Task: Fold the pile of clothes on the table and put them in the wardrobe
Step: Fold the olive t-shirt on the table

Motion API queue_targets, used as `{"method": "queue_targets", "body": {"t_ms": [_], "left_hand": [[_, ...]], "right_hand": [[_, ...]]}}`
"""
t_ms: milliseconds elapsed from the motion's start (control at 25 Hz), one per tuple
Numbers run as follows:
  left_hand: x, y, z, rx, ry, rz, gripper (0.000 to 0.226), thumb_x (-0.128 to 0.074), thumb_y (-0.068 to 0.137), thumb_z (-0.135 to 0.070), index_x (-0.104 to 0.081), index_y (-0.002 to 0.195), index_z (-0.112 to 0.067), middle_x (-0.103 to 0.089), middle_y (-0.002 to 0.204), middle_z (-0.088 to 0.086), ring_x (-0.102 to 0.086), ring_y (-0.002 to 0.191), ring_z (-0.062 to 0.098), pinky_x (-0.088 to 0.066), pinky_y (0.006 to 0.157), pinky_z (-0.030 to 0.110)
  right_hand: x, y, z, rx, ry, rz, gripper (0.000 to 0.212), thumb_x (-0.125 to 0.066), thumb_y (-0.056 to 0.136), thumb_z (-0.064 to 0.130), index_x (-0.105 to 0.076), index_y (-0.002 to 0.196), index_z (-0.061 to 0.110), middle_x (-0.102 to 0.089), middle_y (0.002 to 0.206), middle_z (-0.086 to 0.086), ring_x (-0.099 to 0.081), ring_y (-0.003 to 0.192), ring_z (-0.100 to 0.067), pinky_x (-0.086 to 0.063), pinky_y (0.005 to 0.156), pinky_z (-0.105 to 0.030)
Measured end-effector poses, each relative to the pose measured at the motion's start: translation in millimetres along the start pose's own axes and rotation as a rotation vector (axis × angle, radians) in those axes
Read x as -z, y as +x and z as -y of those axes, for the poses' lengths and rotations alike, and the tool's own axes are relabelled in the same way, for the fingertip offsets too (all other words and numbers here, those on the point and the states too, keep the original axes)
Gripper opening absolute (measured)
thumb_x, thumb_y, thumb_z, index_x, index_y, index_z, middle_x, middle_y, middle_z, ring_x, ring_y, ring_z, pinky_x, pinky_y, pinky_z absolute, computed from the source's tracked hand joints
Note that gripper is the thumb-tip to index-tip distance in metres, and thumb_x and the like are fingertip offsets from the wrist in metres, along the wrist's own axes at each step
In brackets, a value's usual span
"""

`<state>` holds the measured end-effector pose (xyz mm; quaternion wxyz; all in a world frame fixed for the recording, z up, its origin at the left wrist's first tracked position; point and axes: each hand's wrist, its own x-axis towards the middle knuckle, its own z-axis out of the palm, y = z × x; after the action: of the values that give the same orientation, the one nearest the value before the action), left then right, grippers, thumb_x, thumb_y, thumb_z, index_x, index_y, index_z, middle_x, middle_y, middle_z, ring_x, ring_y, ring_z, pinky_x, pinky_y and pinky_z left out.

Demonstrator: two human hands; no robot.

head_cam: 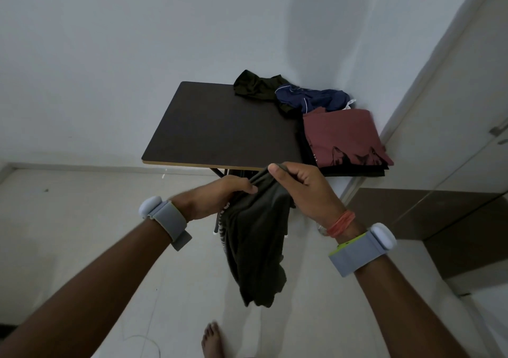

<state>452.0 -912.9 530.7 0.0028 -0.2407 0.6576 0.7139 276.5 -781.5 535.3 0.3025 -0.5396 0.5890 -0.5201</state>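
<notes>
- Right now both hands are up close together, side by side, each gripping the top edge of an olive garment (255,242).
- Left hand (231,190): fingers curled over the cloth, bunching it.
- Right hand (302,184): thumb and curled fingers pinch the edge, a little higher than the left.
- From the hands the garment hangs loose and crumpled, down toward a bare foot (213,341) on the floor.
- Just beyond the hands is the near edge of a dark table (220,127).
- Beyond the right hand, at the table's near right corner, a folded maroon shirt (343,135) lies on top of darker folded cloth.
- Farther off past that, at the table's far right, sits the unfolded pile (288,96): a dark green piece and a navy one with white piping, touching.
- Right of the right hand stands a pale door (453,110) with a handle.
- Each wrist wears a grey band (170,220); the right wrist also has orange thread (341,223).
</notes>
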Motion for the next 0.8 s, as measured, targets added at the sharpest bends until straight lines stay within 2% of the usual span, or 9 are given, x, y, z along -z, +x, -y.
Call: {"method": "queue_targets", "body": {"t_ms": [120,160,240,360,440,520,600,720,800], "left_hand": [[1,3,4,0.035,0.075,-0.064,0.036,-0.042,0.101,-0.035,-0.061,0.093,-0.006,-0.068,0.091,0.003,-0.065,0.086,0.017,-0.047,0.08,0.032],[0,5,7,0.069,0.123,-0.078,0.04,-0.038,0.103,-0.039,-0.06,0.095,-0.007,-0.066,0.091,0.003,-0.063,0.086,0.015,-0.046,0.08,0.033],[-3,7,13,0.149,0.217,-0.027,0.036,-0.037,0.107,-0.039,-0.064,0.108,-0.017,-0.072,0.104,-0.001,-0.068,0.1,0.015,-0.052,0.085,0.03],[-8,2,16,0.184,0.244,0.1,0.021,-0.045,0.104,-0.017,-0.064,0.104,-0.024,-0.071,0.099,-0.003,-0.071,0.09,0.004,-0.054,0.078,0.018],[-3,2,20,0.143,0.21,0.088,0.018,-0.055,0.09,-0.012,-0.07,0.098,-0.018,-0.072,0.097,0.004,-0.071,0.089,0.008,-0.055,0.079,0.021],[9,7,30,0.05,0.167,-0.009,0.024,-0.056,0.083,-0.014,-0.074,0.097,-0.007,-0.073,0.096,0.011,-0.07,0.091,0.019,-0.055,0.084,0.031],[17,10,35,-0.09,0.051,-0.209,0.015,-0.057,0.09,-0.009,-0.072,0.091,-0.005,-0.07,0.091,0.011,-0.065,0.086,0.02,-0.052,0.082,0.034],[29,6,30,-0.283,-0.152,-0.534,0.021,-0.052,0.1,-0.003,-0.068,0.089,-0.012,-0.066,0.093,0.005,-0.059,0.089,0.019,-0.049,0.08,0.032],[34,1,23,-0.315,-0.214,-0.571,0.02,-0.048,0.102,-0.006,-0.066,0.097,-0.012,-0.065,0.094,0.003,-0.058,0.088,0.016,-0.051,0.075,0.028]], "right_hand": [[-5,-6,2,0.01,0.014,0.031,0.028,-0.053,0.105,0.019,-0.068,0.083,0.011,-0.055,0.062,0.018,-0.051,0.056,0.0,-0.04,0.058,-0.012],[-7,-6,3,0.02,0.01,0.035,0.026,-0.053,0.105,0.017,-0.07,0.085,0.012,-0.057,0.064,0.018,-0.053,0.058,0.001,-0.042,0.06,-0.012],[-11,-6,6,0.034,-0.012,0.026,0.023,-0.055,0.104,0.018,-0.071,0.088,0.017,-0.058,0.07,0.018,-0.054,0.066,0.0,-0.043,0.066,-0.014],[-9,-5,6,0.043,-0.018,-0.001,0.024,-0.055,0.104,0.025,-0.07,0.086,0.016,-0.056,0.079,0.008,-0.054,0.075,-0.011,-0.047,0.071,-0.028],[-6,-4,1,0.041,0.013,-0.015,0.034,-0.054,0.105,0.029,-0.066,0.084,0.005,-0.054,0.079,-0.01,-0.052,0.075,-0.026,-0.046,0.074,-0.042],[-3,-4,-1,0.036,0.07,-0.03,0.044,-0.053,0.105,0.034,-0.059,0.081,-0.003,-0.049,0.078,-0.025,-0.048,0.073,-0.034,-0.045,0.074,-0.05],[-1,-4,-3,0.028,0.099,-0.035,0.051,-0.053,0.105,0.038,-0.057,0.08,-0.006,-0.048,0.079,-0.029,-0.048,0.073,-0.034,-0.045,0.076,-0.053],[-2,-5,-8,0.021,0.099,-0.032,0.041,-0.053,0.106,0.03,-0.059,0.075,0.003,-0.05,0.072,-0.014,-0.049,0.072,-0.024,-0.044,0.073,-0.044],[-5,-6,-15,0.019,0.072,-0.023,0.032,-0.052,0.106,0.024,-0.068,0.085,0.006,-0.063,0.081,-0.006,-0.06,0.081,-0.021,-0.049,0.081,-0.035]]}}
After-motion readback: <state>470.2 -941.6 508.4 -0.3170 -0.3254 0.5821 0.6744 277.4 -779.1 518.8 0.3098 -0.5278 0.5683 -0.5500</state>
